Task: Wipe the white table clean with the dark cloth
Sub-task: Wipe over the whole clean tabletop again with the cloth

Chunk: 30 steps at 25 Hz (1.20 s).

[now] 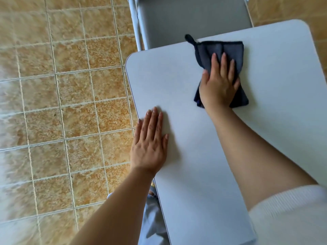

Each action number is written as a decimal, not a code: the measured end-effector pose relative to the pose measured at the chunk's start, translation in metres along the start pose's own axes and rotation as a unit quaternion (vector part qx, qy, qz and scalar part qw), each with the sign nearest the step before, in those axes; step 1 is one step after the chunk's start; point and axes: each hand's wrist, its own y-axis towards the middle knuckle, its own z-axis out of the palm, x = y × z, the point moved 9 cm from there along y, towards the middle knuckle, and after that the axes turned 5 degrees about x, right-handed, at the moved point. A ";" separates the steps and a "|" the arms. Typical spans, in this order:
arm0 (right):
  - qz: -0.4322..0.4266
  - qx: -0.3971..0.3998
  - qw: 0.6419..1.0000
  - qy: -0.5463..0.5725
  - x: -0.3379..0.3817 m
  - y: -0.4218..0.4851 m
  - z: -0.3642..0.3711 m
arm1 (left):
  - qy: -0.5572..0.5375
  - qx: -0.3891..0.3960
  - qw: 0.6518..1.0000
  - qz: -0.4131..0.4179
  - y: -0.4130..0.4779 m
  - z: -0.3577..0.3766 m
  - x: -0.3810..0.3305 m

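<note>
- The right hand (219,84) is pressing flat on the cloth (228,50), fingers spread and straight, pinning rather than pinching it.
- The cloth is lying near the table (194,156)'s far edge, extending ahead of the fingertips; its loop is hanging past that edge.
- The left hand (150,145) is resting open and empty on the near left edge, well apart from the cloth.
- The top is looking bare and probably clean, though blur is hiding any smears.
- A grey chair (194,18) is standing just beyond the table; tiled floor (62,103) is lying to the left.
</note>
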 end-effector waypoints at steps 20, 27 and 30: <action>-0.263 -0.002 0.965 -0.024 0.066 -0.172 0.022 | -0.022 0.020 1.000 0.004 -0.067 -0.009 0.031; -0.174 -0.011 0.983 -0.052 -0.025 -0.325 0.022 | -0.029 0.041 0.999 -0.002 -0.100 -0.011 0.029; -0.051 -0.026 0.996 -0.069 -0.078 -0.341 0.016 | -0.033 0.057 0.997 0.025 -0.105 -0.006 0.012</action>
